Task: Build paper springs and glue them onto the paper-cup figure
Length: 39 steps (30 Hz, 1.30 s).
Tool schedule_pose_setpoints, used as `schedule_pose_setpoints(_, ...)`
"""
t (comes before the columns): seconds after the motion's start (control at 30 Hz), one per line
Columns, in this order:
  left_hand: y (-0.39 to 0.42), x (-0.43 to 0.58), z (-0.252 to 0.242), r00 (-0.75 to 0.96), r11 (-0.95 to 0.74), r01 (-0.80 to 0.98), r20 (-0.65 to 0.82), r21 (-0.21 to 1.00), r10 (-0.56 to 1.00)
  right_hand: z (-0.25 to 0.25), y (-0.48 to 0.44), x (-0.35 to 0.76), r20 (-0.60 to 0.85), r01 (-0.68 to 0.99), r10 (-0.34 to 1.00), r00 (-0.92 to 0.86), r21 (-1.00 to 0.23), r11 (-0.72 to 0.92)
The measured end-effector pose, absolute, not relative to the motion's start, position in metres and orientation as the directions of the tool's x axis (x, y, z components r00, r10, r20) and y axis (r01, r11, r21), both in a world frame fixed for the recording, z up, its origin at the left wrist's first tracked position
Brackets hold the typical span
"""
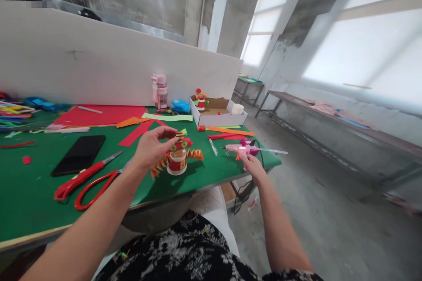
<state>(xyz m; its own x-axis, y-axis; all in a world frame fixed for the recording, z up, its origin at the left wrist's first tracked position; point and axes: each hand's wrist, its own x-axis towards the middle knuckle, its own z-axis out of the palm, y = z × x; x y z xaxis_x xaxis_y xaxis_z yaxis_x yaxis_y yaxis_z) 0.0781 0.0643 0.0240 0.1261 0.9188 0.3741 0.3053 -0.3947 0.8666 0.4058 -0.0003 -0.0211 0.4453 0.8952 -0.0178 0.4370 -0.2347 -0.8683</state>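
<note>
Now, left hand (152, 144): thumb and fingers pinched at the top of the paper figure (177, 164)
Right hand (253, 167): closed round the glue gun (238, 148)
Paper figure: upright on the tabletop (211, 166)
Gluing: seemingly in hand; next probably needs steadiness

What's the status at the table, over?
Left grip on head of paper-cup figure. Right grip holding pink glue gun. Red-handled scissors left of figure.

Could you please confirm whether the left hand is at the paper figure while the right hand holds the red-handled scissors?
Not quite: the head view shows the right hand holding a pink glue gun; the red-handled scissors lie on the green table. The left hand is indeed at the paper figure.
</note>
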Motion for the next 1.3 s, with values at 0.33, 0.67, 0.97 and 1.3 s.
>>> schedule_pose_setpoints(0.33,0.057,0.080,0.030,0.097,-0.357,0.277,0.344,0.892,0.934,-0.022,-0.003,0.388,0.006,0.689,0.805,0.593,-0.521,-0.504)
schedule_pose_setpoints(0.67,0.062,0.074,0.030,0.141,-0.441,0.333,0.418,0.834,0.897,0.019,0.012,0.315,0.501,0.624,0.844,0.193,-0.726,0.288)
schedule_pose_setpoints(0.97,0.064,0.068,0.029,0.245,-0.556,0.407,0.499,0.725,0.831,0.024,0.058,0.250,0.373,0.142,0.907,-0.197,-0.904,0.403)
schedule_pose_setpoints(1.3,0.058,0.064,0.030,0.313,-0.712,0.482,0.658,0.511,0.685,0.024,0.061,0.247,0.351,0.163,0.924,-0.155,-0.913,0.374)
